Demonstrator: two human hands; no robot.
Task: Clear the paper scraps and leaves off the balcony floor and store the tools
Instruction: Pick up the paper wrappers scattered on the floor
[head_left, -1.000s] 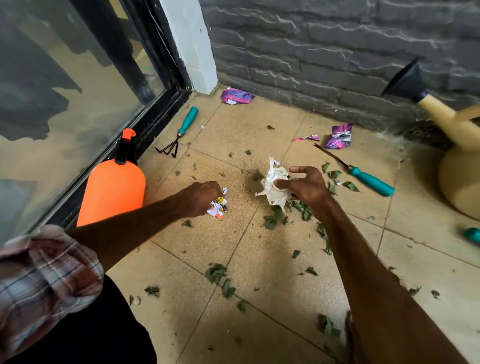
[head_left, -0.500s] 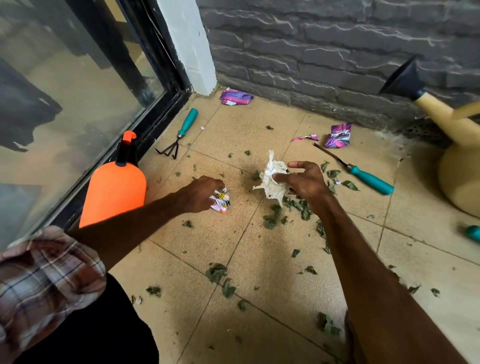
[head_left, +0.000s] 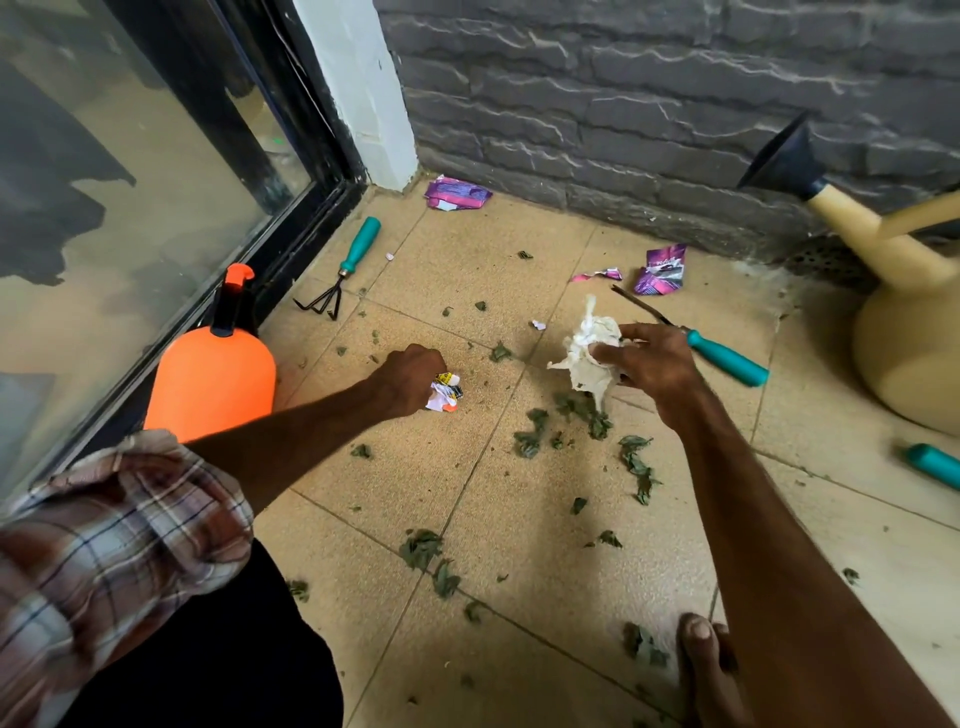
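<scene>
Desk: How much room is there around the hands?

Me: I see open tile between them and back toward me. The orange sprayer (head_left: 213, 379) stands just beside the left forearm, against the black door frame (head_left: 291, 244). A teal-handled tool (head_left: 722, 358) lies close beyond the right hand (head_left: 649, 364), and the cream watering can (head_left: 909, 343) closes off the far right. The grey stone wall (head_left: 623, 104) bounds everything ahead.

Desk: Grips?

Me: The left hand (head_left: 410, 376) is clenched round a colourful paper scrap (head_left: 444, 397); I can't tell whether the scrap touches the floor. The right hand pinches a crumpled white paper (head_left: 589, 351). Leaves (head_left: 576, 410) lie scattered below and behind the right hand.

Desk: Any writing?

Me: There's yellow-and-black print on the scrap, and print on the purple wrapper (head_left: 662, 270) ahead of the right hand — too small for me to read.

Desk: Surface?

Me: Speckled tan floor tiles (head_left: 415, 483) with dark joints — a hand rake (head_left: 343, 270) lies ahead of the left hand, near the frame.
</scene>
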